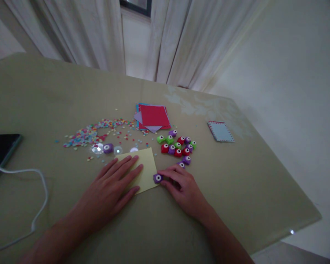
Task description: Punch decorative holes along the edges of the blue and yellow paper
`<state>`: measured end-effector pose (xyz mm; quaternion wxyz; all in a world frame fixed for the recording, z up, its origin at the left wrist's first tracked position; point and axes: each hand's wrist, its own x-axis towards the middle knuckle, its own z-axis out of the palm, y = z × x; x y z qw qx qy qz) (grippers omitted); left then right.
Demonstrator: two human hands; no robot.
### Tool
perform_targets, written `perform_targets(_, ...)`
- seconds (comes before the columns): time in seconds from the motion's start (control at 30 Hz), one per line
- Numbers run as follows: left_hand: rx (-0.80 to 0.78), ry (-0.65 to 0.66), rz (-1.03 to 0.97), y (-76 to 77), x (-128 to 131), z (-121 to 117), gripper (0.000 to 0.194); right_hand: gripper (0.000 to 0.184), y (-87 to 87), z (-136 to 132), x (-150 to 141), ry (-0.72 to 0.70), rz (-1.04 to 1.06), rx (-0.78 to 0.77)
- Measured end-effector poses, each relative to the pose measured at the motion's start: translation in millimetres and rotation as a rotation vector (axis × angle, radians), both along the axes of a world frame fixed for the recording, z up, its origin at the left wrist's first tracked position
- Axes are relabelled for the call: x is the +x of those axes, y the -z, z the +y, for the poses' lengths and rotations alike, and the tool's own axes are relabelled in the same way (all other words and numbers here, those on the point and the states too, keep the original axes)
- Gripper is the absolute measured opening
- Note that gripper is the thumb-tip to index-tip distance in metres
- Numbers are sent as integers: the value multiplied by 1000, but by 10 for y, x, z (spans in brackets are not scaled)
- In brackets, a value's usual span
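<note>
My left hand [116,178] lies flat, fingers spread, on a square sheet of pale yellow paper [147,168]. Between the thumb and fingers of my right hand [183,186] is a small purple craft punch [157,178] with a white, eye-like round top. It sits at the right edge of the sheet; whether the paper runs into it I cannot tell. Just beyond my right hand stand several similar red, green and purple punches [178,145]. Another purple punch [108,148] rests past the sheet's upper left corner, among round clear pieces [118,150].
Colourful confetti [89,135] is scattered at the left middle of the table. Red, blue and lilac paper squares [155,116] lie stacked behind the punches. A pale blue card pile with dotted edges [221,132] is at the right. A dark tablet-like device [2,150] and white cable [41,179] are leftmost.
</note>
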<state>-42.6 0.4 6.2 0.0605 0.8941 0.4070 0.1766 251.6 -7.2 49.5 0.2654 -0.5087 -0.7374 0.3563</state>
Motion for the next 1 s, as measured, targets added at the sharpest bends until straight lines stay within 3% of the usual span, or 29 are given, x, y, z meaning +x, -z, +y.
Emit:
perform_targets(0.23, -6, 9, -20, -2, -6, 3, 59, 26, -11, -10, -4, 5, 20, -25)
perform_targets(0.4, 8, 5, -21, 4, -4, 0, 56, 35, -83, -28, -4, 136, 109, -133)
perform_targets(0.53, 17, 11, -10, 24, -3, -1, 57, 18, -218, 79, -18, 226, 126, -274)
perform_targets(0.73, 41, 11, -15, 47, 7, 17, 55, 19, -338, 406, -58, 26, 55, -445)
perform_targets(1.0, 74, 1, -65, 73, 37, 16, 53, 14, -373, 628, -124, -122, -45, -496)
